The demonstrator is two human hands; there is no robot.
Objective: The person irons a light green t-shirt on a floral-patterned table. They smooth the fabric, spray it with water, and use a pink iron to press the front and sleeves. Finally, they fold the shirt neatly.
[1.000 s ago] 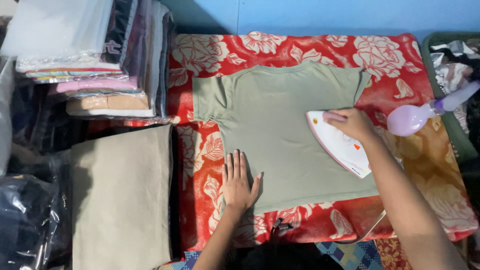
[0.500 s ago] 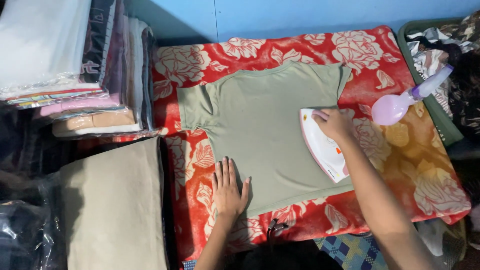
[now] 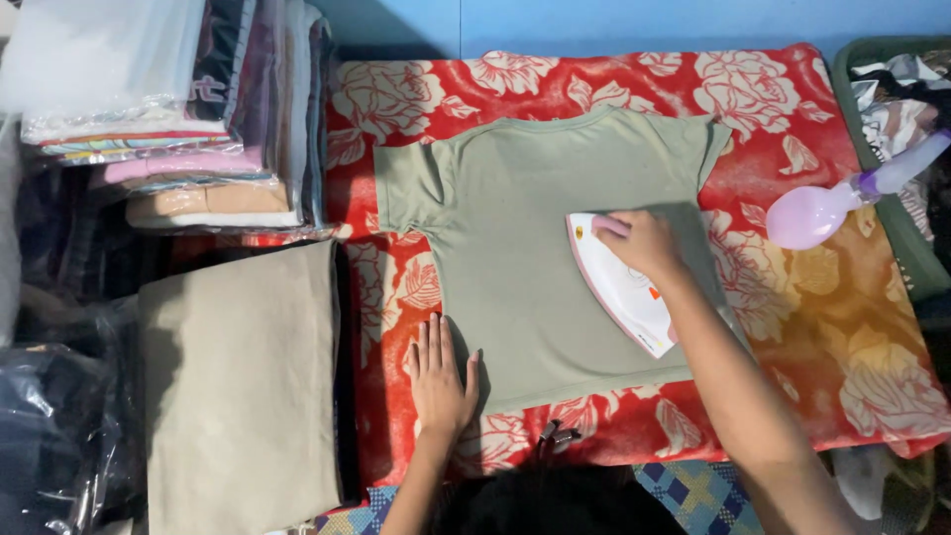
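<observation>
Now right hand (image 3: 642, 243) grips iron (image 3: 619, 285) on shirt (image 3: 535, 248), spread flat over red blanket (image 3: 792, 168). Left hand (image 3: 441, 376), fingers open, flat on hem corner. Risk: iron lingering scorches cloth; loose hem bunches, creases pressed in.

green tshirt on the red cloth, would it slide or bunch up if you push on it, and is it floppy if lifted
The green T-shirt lies thin and flat on the flowered red cloth, so it would probably droop if lifted. A sideways push would likely wrinkle it; the left hand is spread flat on its lower corner, seemingly pinning it. The iron under the right hand probably adds hold.
</observation>
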